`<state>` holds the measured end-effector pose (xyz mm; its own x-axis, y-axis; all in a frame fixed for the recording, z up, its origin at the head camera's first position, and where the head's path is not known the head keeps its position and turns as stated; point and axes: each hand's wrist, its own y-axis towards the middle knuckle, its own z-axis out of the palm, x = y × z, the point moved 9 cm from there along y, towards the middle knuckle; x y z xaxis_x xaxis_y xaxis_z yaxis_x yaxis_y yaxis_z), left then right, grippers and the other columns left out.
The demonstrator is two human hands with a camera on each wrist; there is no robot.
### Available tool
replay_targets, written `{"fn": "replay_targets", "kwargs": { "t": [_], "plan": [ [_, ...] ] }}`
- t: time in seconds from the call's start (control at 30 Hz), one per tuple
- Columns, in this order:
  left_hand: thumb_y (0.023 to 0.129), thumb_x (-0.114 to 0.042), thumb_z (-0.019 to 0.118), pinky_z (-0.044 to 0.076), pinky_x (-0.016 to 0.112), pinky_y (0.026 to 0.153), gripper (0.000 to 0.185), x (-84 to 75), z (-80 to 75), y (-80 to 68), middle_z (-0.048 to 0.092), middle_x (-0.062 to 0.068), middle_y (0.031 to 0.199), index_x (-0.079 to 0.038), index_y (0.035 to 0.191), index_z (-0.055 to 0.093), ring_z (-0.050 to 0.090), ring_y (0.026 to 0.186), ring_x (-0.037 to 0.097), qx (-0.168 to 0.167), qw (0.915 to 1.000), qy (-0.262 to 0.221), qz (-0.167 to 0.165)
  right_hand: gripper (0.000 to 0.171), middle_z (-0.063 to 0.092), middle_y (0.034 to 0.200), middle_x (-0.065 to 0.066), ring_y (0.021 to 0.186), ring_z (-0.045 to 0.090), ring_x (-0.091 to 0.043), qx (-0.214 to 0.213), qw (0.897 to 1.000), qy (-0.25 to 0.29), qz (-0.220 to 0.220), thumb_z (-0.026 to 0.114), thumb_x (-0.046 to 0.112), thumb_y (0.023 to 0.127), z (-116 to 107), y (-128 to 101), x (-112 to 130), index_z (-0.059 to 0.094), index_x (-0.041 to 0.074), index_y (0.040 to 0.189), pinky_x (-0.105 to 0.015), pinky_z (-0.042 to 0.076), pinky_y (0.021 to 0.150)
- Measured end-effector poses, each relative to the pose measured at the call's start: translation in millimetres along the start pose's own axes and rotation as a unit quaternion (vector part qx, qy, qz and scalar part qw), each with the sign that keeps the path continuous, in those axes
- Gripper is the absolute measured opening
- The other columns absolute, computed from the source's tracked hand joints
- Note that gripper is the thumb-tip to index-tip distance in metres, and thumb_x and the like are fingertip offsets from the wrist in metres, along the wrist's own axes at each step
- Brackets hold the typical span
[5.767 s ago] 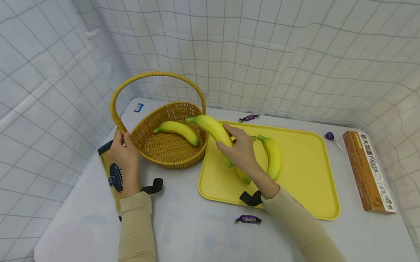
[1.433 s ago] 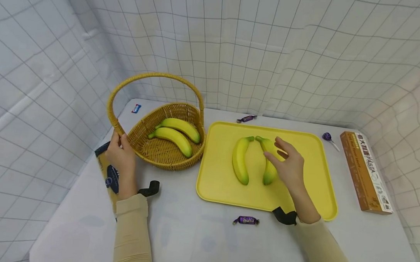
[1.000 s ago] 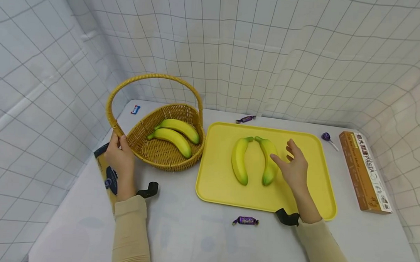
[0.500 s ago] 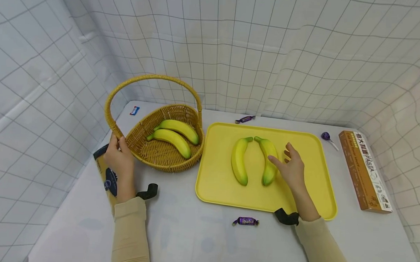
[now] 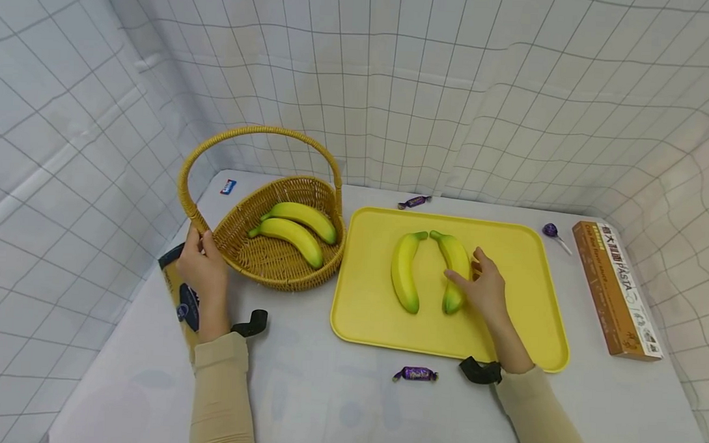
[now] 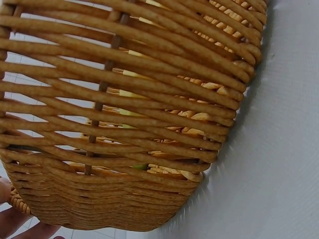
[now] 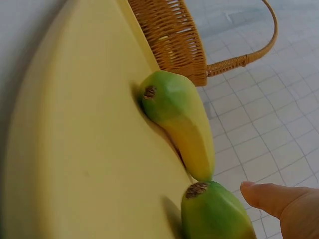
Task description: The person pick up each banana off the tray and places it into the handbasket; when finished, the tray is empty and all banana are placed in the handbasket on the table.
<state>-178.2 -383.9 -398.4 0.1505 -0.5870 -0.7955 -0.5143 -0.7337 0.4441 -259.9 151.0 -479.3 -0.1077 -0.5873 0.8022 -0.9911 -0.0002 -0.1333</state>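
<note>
The right banana (image 5: 454, 254) lay on the yellow tray (image 5: 517, 266) at 10 o'clock from the right hand (image 5: 485, 292), the nearer hand. The banana's long axis ran roughly 11 to 5 o'clock. The right hand's thumb and fingers stood apart, holding nothing; contact could not be confirmed. The left hand (image 5: 203, 271), well apart, gripped the basket handle (image 5: 264, 130).

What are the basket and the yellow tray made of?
The basket looks like woven wicker or rattan, slightly shiny: thin brown strands cross over and under. The tray is probably smooth, matte-looking plastic, since it's one even yellow with rounded corners and a raised rim.
</note>
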Motion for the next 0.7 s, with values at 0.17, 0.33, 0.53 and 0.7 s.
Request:
{"fn": "replay_targets", "kwargs": {
  "t": [0.17, 0.33, 0.53, 0.7],
  "plan": [
    [0.1, -0.015, 0.053, 0.053, 0.053, 0.088, 0.02, -0.6, -0.3, -0.7, 0.071, 0.021, 0.105, 0.003, 0.099, 0.062, 0.067, 0.109, 0.035, -0.001, 1.0, -0.001, 0.0, 0.093, 0.031, 0.154, -0.027, 0.138, 0.038, -0.042, -0.002, 1.0, -0.013, -0.015, 0.071, 0.035, 0.088, 6.5, 1.6, -2.7, 0.017, -0.002, 0.154, -0.052, 0.039, 0.109],
    [0.1, -0.015, 0.053, 0.053, 0.053, 0.088, 0.021, -0.5, 0.0, -0.2, 0.071, 0.021, 0.106, 0.004, 0.098, 0.062, 0.067, 0.109, 0.035, 0.0, 1.0, -0.001, -0.001, 0.092, 0.033, 0.152, -0.029, 0.138, 0.038, -0.042, -0.005, 0.999, -0.032, -0.02, 0.071, 0.035, 0.088, 9.1, 1.5, -3.4, 0.018, -0.004, 0.153, -0.053, 0.036, 0.11],
    [0.101, -0.016, 0.053, 0.053, 0.053, 0.088, 0.021, -0.9, -0.2, -0.3, 0.071, 0.02, 0.106, 0.003, 0.098, 0.062, 0.067, 0.109, 0.035, 0.001, 1.0, -0.001, -0.004, 0.091, 0.033, 0.152, -0.029, 0.139, 0.035, -0.041, -0.001, 0.999, -0.039, -0.012, 0.07, 0.035, 0.089, 9.8, 0.8, -2.7, 0.018, -0.004, 0.153, -0.052, 0.032, 0.113],
    [0.1, -0.015, 0.053, 0.053, 0.053, 0.088, 0.021, -0.7, -0.6, -0.2, 0.071, 0.022, 0.104, 0.004, 0.097, 0.062, 0.067, 0.109, 0.035, -0.003, 1.0, -0.003, 0.001, 0.089, 0.035, 0.15, -0.029, 0.138, 0.036, -0.042, -0.003, 0.999, -0.042, -0.01, 0.069, 0.033, 0.09, 8.8, -0.3, -0.3, 0.019, -0.005, 0.153, -0.053, 0.034, 0.112]
  ]
}}
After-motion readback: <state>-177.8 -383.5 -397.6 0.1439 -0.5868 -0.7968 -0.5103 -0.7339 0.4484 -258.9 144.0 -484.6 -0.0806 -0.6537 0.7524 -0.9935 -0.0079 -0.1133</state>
